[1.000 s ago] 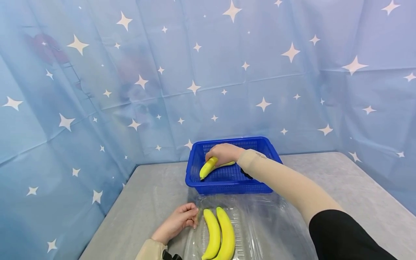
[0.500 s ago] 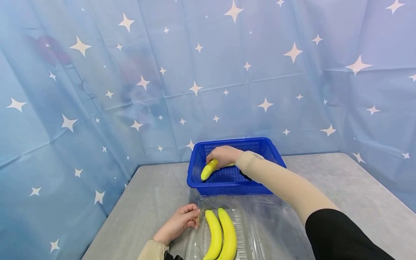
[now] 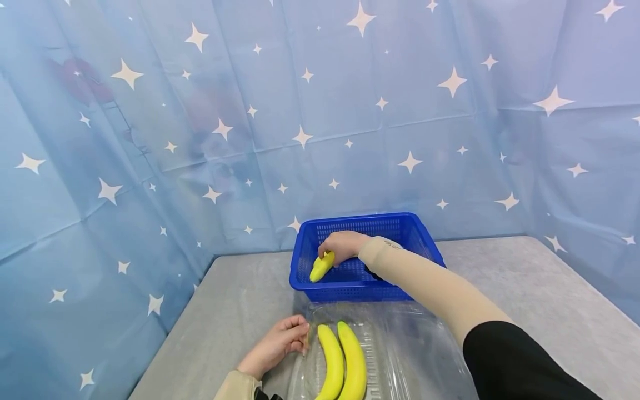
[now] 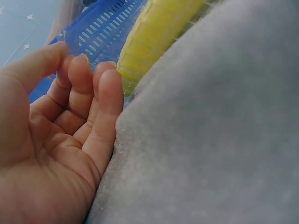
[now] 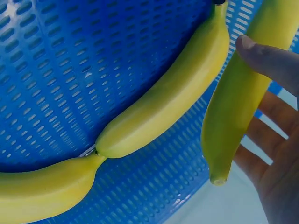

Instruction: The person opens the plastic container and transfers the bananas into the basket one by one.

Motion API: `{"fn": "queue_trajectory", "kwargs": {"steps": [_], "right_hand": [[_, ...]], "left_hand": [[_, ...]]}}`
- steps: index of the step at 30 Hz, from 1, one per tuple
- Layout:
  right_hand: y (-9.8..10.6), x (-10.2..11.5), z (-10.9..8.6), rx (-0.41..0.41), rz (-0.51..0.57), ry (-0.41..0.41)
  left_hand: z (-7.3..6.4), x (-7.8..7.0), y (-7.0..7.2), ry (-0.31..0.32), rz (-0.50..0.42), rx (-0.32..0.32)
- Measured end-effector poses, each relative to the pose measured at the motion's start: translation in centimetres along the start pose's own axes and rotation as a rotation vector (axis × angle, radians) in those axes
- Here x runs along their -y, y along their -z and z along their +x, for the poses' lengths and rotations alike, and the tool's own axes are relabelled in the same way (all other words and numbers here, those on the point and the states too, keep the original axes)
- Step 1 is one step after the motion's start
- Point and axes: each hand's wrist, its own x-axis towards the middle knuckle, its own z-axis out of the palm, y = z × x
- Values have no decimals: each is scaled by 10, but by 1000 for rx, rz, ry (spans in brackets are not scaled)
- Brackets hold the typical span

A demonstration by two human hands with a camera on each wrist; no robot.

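My right hand (image 3: 345,246) is inside the blue basket (image 3: 360,295), gripping a banana (image 5: 243,107) between thumb and fingers. The right wrist view shows that banana tilted above the mesh, its tip pointing down. Two more bananas lie end to end in the basket: one upper banana (image 5: 163,93) and one lower-left banana (image 5: 46,191). Before the basket sits a clear plastic clamshell container (image 3: 372,355), with a left banana (image 3: 331,364) and a right banana (image 3: 353,361) side by side in it. My left hand (image 3: 280,341) pinches the container's left edge, fingers curled, thumb against the index finger.
The clamshell's transparent lid (image 3: 425,344) lies spread to the right on the grey table (image 3: 240,289). Behind the basket hangs a blue curtain (image 3: 280,139) with white stars, which also runs along the left side. My right forearm (image 3: 440,283) crosses over the basket's right front corner.
My right hand has shifted slightly toward the basket's near side with the banana. The banana behind it no longer shows in the head view. My left hand stays at the container's edge.
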Motion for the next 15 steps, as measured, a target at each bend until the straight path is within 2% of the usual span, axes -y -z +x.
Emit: {"fn": "queue_trajectory", "kwargs": {"steps": [15], "right_hand": [[-8,3,5,18,-35,-40]], "left_hand": [[-1,0,-1,6,-7,3]]}}
